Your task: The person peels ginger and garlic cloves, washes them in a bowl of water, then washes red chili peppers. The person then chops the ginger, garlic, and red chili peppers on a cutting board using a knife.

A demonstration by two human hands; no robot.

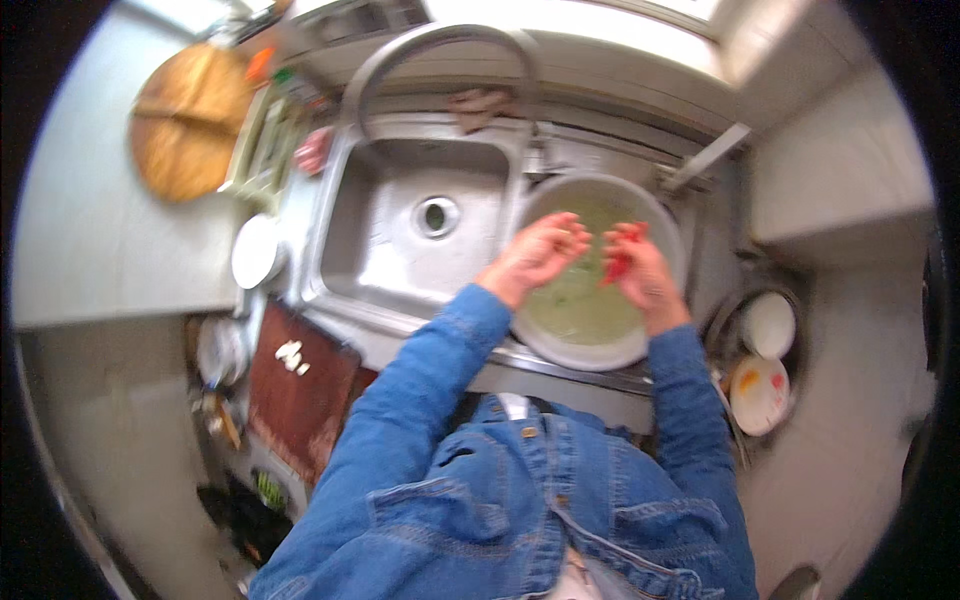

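My right hand (636, 266) is shut on a red vegetable (618, 268), perhaps a pepper, which is blurred and partly hidden by my fingers. To its left, my left hand (541, 246) has its fingers curled, and I cannot tell whether anything is in them. Both hands are over a large pale basin (574, 358) of cloudy, greenish water (577, 307). The basin sits on the right side of the steel sink unit. Left of it lies the square steel sink bowl (397, 259), with a drain (436, 217) in its floor.
A faucet (534, 161) stands behind the basin. At left, a brown cutting board (300, 397) bears several white pieces (291, 355). A white bowl (255, 252) and a round wooden board (191, 124) stand farther back. Two white dishes (769, 326) are at right, one stained red and yellow.
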